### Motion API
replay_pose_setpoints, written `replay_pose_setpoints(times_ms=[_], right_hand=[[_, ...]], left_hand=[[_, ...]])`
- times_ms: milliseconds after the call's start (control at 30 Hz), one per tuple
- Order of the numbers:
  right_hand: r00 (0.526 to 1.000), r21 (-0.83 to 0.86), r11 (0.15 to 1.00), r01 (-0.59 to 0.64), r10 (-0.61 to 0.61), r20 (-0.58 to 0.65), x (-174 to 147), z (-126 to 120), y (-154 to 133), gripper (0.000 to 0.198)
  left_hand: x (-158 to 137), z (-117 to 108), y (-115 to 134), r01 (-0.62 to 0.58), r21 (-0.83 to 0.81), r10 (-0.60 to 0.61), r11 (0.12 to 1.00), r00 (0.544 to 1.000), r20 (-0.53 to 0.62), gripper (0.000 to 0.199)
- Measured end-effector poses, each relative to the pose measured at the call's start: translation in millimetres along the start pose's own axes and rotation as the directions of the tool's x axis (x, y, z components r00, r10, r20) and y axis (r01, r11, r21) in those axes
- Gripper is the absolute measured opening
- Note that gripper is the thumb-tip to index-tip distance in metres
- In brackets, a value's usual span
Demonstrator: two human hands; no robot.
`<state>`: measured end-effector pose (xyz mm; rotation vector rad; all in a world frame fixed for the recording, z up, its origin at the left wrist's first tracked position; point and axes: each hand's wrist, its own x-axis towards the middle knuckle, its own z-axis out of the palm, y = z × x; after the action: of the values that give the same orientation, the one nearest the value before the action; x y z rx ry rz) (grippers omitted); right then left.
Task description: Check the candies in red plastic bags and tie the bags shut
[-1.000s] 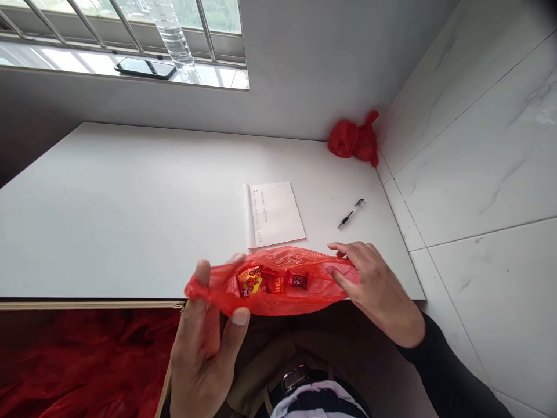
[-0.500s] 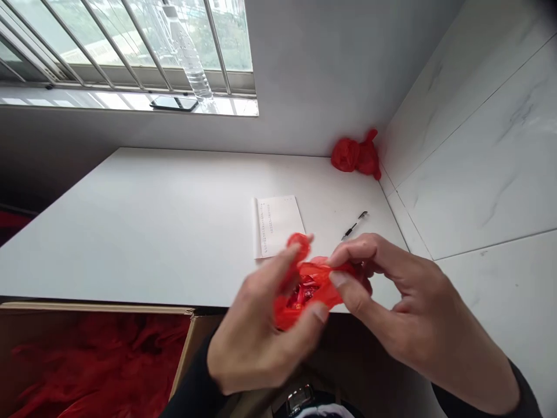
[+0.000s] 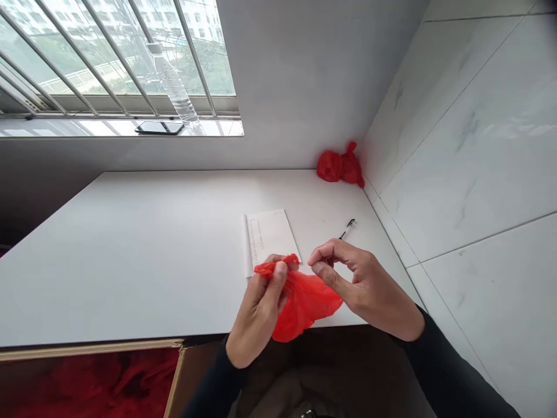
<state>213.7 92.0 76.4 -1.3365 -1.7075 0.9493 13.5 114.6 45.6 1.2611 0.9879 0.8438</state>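
Red plastic bag (image 3: pixel 307 305), pinched by the left hand (image 3: pixel 256 322), hangs at the near edge of the worktop (image 3: pixel 152 261); beside it, the right hand (image 3: pixel 365 284) presses thumb and forefinger together.

Plain room; home or workplace, cannot tell. Barred window (image 3: pixel 116 53) far left, buildings (image 3: pixel 205 22) and greenery (image 3: pixel 216 72) outside; bottle (image 3: pixel 174 85) and phone (image 3: pixel 159 128) on sill (image 3: pixel 221 127). Marbled tile wall (image 3: pixel 478 145) right. White table (image 3: pixel 165 244) against far wall (image 3: pixel 296 87), bearing pad (image 3: pixel 274 232) and pen (image 3: pixel 348 227). Open box (image 3: pixel 202 368) of red material (image 3: pixel 96 386) near left.
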Motion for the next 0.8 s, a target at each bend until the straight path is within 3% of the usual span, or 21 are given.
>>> replay_pose_setpoints(times_ms=[100,200,267,400,500,600,633,700,767,800], right_hand=[[1.000,0.016,1.000,-0.014,0.015,-0.023,2.6,3.7,2.7,0.011],[1.000,-0.002,1.000,0.015,-0.015,0.024,8.4,11.3,6.7,0.024],[0.998,0.023,0.999,0.042,-0.043,0.045,12.0,15.4,8.2,0.015],[0.997,0.047,0.997,0.063,-0.061,-0.041,9.5,15.5,3.2,0.006],[0.984,0.071,0.987,0.144,-0.151,0.099,4.1,14.4,-0.4,0.002],[0.959,0.094,0.980,0.178,-0.194,0.206,5.4,17.2,5.4,0.002],[0.964,0.082,0.982,0.169,-0.182,0.195,7.7,18.7,9.4,0.008],[0.969,0.056,0.989,0.137,-0.146,0.200,13.9,21.4,19.0,0.039],[0.944,0.083,0.992,0.095,-0.116,0.310,20.0,23.9,28.4,0.071],[0.924,0.108,0.993,0.057,-0.093,0.370,22.3,25.1,32.4,0.076]], left_hand=[[0.8,-8.3,-8.1,0.052,-0.062,-0.056,0.997,0.997,-0.057,0.034],[-0.8,-12.1,-12.6,0.071,-0.090,-0.072,0.993,0.997,-0.008,0.033],[-2.7,-11.3,-12.4,0.077,-0.106,-0.077,0.991,0.997,0.007,0.033],[-6.5,-8.0,-9.9,0.122,-0.185,-0.132,0.975,0.991,-0.039,0.033],[-8.2,-9.8,-11.4,0.119,-0.216,-0.131,0.969,0.990,-0.044,0.032],[-9.4,-15.4,-12.5,0.088,-0.124,-0.087,0.988,0.996,0.015,0.024],[-9.9,-17.4,-11.9,0.087,-0.092,-0.084,0.992,0.996,0.035,0.023],[-11.7,-20.7,-9.9,0.062,-0.011,-0.061,0.998,0.996,0.065,0.020],[-14.1,-22.5,-9.9,-0.006,0.135,-0.003,0.991,0.998,0.068,0.010],[-15.4,-22.9,-11.8,-0.077,0.247,0.064,0.966,0.996,0.059,0.003]])
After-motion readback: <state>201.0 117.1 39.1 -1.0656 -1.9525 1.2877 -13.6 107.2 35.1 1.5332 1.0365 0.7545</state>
